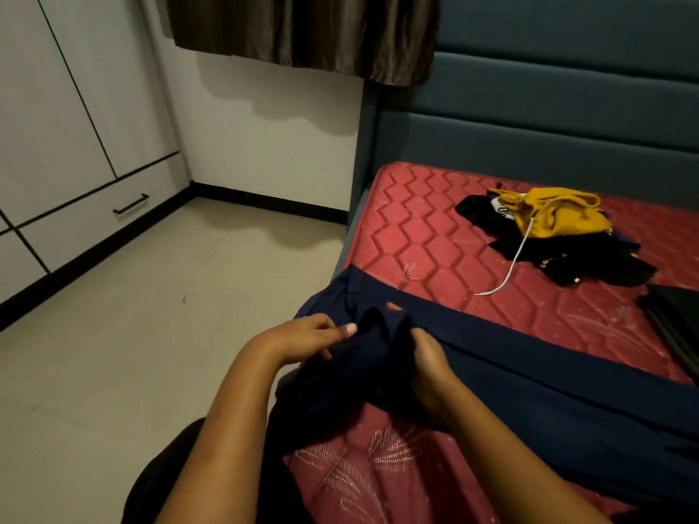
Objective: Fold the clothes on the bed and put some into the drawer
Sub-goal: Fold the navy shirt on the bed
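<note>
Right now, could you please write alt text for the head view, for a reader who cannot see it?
The left hand and right hand grip a bunched navy garment at the near edge of a red mattress. Farther back lies a pile of yellow and black clothes; a closed drawer is in the wardrobe at left.
</note>
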Demonstrator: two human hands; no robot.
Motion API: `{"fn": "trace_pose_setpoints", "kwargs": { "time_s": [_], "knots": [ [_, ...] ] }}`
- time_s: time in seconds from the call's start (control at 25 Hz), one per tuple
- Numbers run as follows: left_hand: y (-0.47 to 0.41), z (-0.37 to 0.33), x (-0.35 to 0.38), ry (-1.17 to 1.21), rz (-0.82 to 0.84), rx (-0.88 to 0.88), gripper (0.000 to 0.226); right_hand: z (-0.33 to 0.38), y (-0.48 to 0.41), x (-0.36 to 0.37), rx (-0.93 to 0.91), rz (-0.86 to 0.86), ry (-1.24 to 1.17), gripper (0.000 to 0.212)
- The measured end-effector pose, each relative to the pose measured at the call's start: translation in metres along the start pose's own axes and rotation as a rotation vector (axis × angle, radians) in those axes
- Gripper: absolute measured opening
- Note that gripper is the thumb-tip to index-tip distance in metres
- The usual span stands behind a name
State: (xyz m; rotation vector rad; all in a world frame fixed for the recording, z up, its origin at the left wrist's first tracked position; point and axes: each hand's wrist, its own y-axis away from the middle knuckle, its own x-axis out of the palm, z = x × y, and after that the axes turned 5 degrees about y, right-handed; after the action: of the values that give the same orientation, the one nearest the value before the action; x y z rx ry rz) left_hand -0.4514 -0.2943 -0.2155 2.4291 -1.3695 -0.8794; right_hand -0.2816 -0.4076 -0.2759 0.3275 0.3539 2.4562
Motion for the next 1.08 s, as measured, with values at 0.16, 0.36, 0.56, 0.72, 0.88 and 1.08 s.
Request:
{"fn": "trace_pose_setpoints", "kwargs": {
  "time_s": [0.16, 0.36, 0.56, 0.72, 0.88, 1.08],
  "knots": [
    [-0.004, -0.001, 0.023, -0.123, 0.226, 0.002, 0.045, 0.003, -0.004, -0.03, 0.134, -0.272, -0.32, 0.024],
    [-0.03, 0.002, 0.057, -0.47, -0.001, 0.003, 0.086, -0.011, -0.007, -0.082, 0.069, -0.669, 0.117, 0.045],
    [-0.035, -0.001, 0.072, -0.77, -0.049, -0.077, 0.058, -0.002, 0.032, -0.079, -0.248, -0.571, 0.411, 0.01],
    [-0.029, -0.016, 0.075, -0.198, 0.08, 0.079, 0.017, -0.026, 0.039, -0.06, 0.08, -0.259, 0.836, 0.049],
    [-0.011, -0.032, 0.095, 0.589, 0.336, 0.166, 0.01, -0.01, 0.036, -0.104, 0.262, -0.456, 0.086, 0.079],
    [-0.032, -0.055, 0.165, 0.923, 0.339, 0.25, 0.011, 0.038, 0.069, -0.131, 0.338, -0.108, 0.042, 0.034]
  ]
}}
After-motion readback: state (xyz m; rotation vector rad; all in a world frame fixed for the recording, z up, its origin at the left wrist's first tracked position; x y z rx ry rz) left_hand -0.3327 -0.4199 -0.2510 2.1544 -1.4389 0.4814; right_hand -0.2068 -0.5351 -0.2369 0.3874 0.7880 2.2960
